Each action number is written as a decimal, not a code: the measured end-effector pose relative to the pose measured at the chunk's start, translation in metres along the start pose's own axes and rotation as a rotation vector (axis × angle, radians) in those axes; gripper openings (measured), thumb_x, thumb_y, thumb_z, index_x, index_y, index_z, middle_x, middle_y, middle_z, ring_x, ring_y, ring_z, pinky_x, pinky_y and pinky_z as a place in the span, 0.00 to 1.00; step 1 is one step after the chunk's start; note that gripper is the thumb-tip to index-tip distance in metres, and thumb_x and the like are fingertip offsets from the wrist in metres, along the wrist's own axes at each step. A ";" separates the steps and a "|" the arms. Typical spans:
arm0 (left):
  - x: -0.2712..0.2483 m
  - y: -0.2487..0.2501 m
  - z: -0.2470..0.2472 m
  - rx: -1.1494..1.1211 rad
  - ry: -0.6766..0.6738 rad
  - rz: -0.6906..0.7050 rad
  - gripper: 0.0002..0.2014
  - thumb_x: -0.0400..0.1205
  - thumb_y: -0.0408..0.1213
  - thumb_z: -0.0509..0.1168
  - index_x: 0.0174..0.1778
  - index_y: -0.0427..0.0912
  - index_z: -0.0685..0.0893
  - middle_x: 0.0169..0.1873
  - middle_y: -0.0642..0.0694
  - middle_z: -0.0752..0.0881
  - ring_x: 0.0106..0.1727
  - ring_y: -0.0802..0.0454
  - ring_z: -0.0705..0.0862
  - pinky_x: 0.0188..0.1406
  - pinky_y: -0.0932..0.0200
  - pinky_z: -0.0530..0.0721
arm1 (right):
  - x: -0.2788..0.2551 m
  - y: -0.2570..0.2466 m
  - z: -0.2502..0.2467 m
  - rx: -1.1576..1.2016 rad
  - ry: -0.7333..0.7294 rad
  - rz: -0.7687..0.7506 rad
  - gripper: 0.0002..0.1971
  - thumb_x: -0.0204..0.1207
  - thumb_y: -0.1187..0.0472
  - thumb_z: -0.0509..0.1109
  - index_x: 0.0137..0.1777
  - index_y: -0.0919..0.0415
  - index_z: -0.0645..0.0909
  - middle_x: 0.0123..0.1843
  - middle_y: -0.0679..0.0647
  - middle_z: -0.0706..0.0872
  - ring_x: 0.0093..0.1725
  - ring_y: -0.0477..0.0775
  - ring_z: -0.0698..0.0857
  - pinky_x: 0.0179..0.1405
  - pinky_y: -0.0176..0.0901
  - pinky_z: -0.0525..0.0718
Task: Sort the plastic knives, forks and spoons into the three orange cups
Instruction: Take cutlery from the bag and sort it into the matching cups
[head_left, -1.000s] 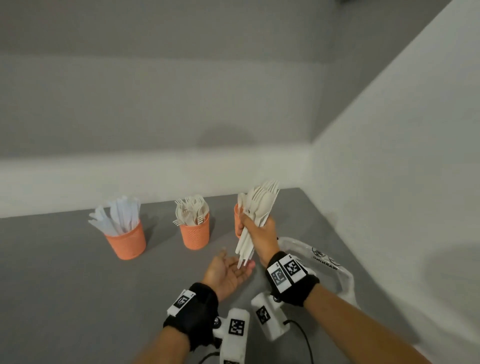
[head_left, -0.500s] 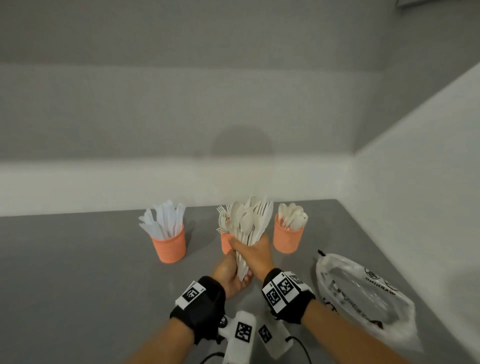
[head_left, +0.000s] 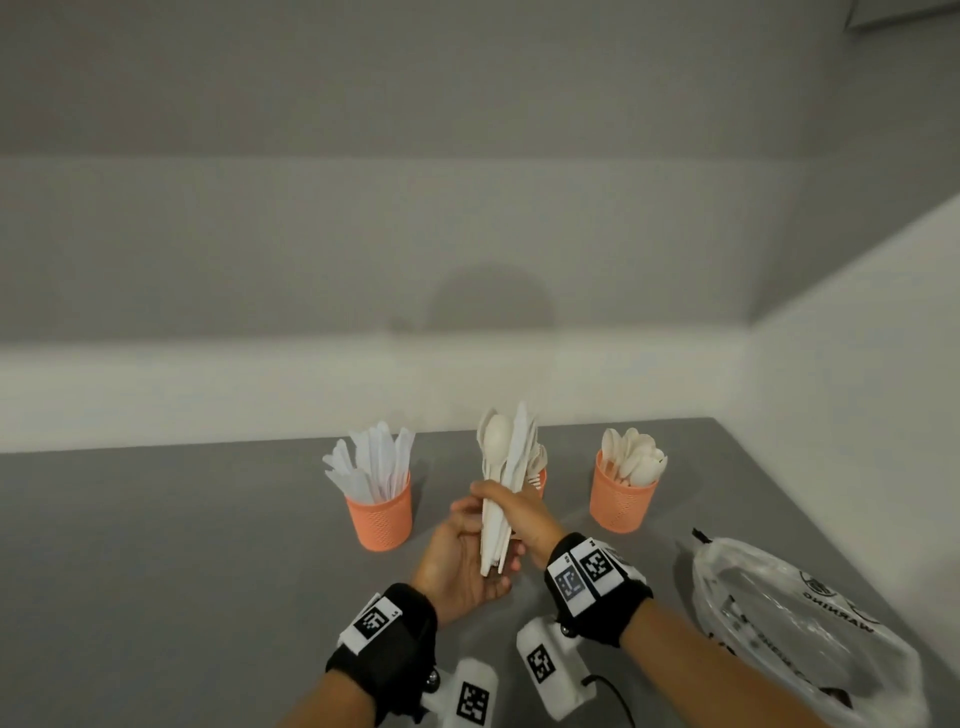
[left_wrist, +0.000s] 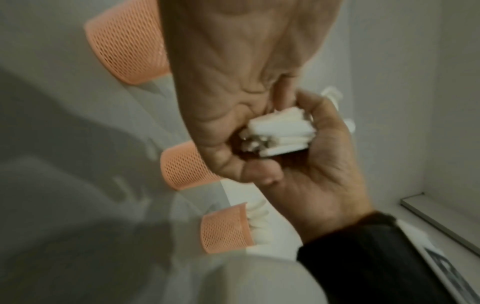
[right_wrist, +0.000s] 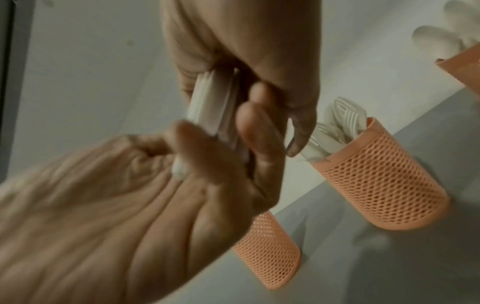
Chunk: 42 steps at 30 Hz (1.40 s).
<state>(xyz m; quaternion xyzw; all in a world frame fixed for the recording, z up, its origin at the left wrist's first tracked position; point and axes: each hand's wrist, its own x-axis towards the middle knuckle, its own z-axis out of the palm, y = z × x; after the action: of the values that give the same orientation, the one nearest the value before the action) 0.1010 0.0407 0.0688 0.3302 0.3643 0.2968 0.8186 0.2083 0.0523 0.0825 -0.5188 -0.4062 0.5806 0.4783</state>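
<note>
Three orange mesh cups stand in a row on the grey table (head_left: 156, 545). The left cup (head_left: 379, 519) holds knives, the right cup (head_left: 621, 501) holds spoons. The middle cup (head_left: 542, 480) is mostly hidden in the head view; the right wrist view shows forks in the middle cup (right_wrist: 384, 181). My right hand (head_left: 519, 514) grips an upright bundle of mixed white cutlery (head_left: 506, 462) in front of the middle cup. My left hand (head_left: 457, 561) sits under it, fingers and thumb curling round the lower handles (left_wrist: 278, 133).
A crumpled clear plastic bag (head_left: 800, 623) lies on the table to the right of my right forearm. A pale wall (head_left: 857, 415) borders the table on the right and another runs along the back, behind the cups.
The bundle has moved left, from beside the spoon cup to in front of the fork cup. My left hand has risen from an open, upturned palm to close round the handle ends.
</note>
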 end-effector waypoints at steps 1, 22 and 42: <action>-0.006 0.004 -0.004 0.026 -0.054 -0.002 0.15 0.76 0.40 0.53 0.45 0.35 0.82 0.31 0.42 0.83 0.29 0.52 0.81 0.25 0.63 0.77 | 0.004 0.000 0.001 0.027 -0.003 0.019 0.07 0.77 0.61 0.67 0.46 0.66 0.81 0.43 0.57 0.91 0.33 0.49 0.88 0.28 0.36 0.84; -0.014 0.031 -0.029 0.766 0.139 0.048 0.14 0.78 0.52 0.66 0.45 0.44 0.80 0.40 0.47 0.82 0.32 0.60 0.82 0.27 0.70 0.79 | 0.023 0.014 -0.005 0.053 0.106 0.073 0.08 0.75 0.65 0.68 0.35 0.62 0.75 0.18 0.49 0.79 0.20 0.48 0.79 0.25 0.41 0.80; 0.021 0.042 0.002 0.506 0.390 0.261 0.14 0.79 0.31 0.68 0.26 0.41 0.78 0.16 0.50 0.80 0.18 0.59 0.75 0.20 0.69 0.76 | 0.010 0.016 -0.021 -0.142 -0.140 0.122 0.04 0.75 0.70 0.68 0.42 0.62 0.79 0.26 0.55 0.80 0.23 0.50 0.83 0.22 0.40 0.83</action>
<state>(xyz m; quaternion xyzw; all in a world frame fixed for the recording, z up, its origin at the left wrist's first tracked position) 0.1034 0.0806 0.0933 0.5035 0.5306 0.3567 0.5812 0.2268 0.0576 0.0618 -0.5332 -0.4462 0.6133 0.3746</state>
